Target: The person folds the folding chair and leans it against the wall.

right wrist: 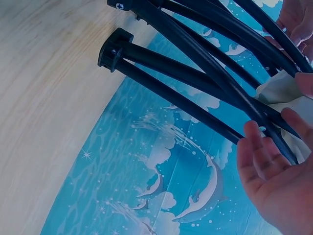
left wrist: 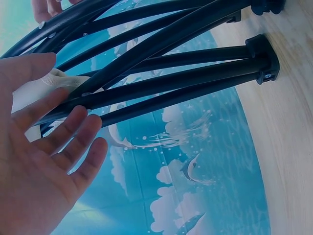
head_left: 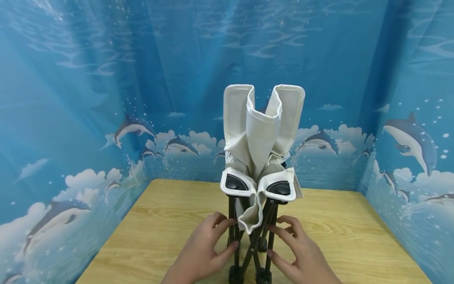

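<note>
A folding camp chair with white fabric and crossed black tube legs stands upright, folded narrow, on the wooden table. Black corner patches mark the lower corners of its fabric. My left hand is at the left legs, its fingertips at the tubes. On the other side, my right hand has its fingertips at the right legs. In the left wrist view, the fingers are loosely extended beside the black tubes. The right wrist view likewise shows loosely bent fingers against the tubes. Black plastic feet join the leg ends.
The wooden table extends to both sides of the chair and behind it. Blue curtains printed with dolphins and clouds enclose the table at the back, left and right.
</note>
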### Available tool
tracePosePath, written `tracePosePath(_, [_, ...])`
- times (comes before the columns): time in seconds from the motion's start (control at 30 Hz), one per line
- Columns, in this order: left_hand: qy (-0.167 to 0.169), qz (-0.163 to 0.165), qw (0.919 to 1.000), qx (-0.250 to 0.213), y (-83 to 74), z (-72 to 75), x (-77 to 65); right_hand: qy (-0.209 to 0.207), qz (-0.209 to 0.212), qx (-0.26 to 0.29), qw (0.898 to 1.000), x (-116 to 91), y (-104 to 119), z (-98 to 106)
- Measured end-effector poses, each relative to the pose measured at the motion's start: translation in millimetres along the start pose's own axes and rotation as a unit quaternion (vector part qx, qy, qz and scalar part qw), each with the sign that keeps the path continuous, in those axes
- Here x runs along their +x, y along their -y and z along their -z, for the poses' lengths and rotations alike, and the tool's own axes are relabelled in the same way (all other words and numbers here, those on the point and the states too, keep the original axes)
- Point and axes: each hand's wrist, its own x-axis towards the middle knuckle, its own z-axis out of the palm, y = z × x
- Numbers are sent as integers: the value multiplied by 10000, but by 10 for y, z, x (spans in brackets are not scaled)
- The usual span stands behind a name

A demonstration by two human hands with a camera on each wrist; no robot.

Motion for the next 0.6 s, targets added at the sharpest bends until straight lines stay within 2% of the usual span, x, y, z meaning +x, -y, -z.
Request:
tracePosePath(0.2, [354, 77, 9992, -179, 27, -10, -16, 230, -57, -15, 9997, -20, -28, -29])
tracePosePath(0.43, [752, 149, 9967, -265, 45, -22, -19, 810, -191, 125, 9965, -26, -21, -45])
tracePosePath(0.6, [1165, 353, 9916, -443, 29, -12, -19, 1313, -430, 258, 9901, -22, -53, -60])
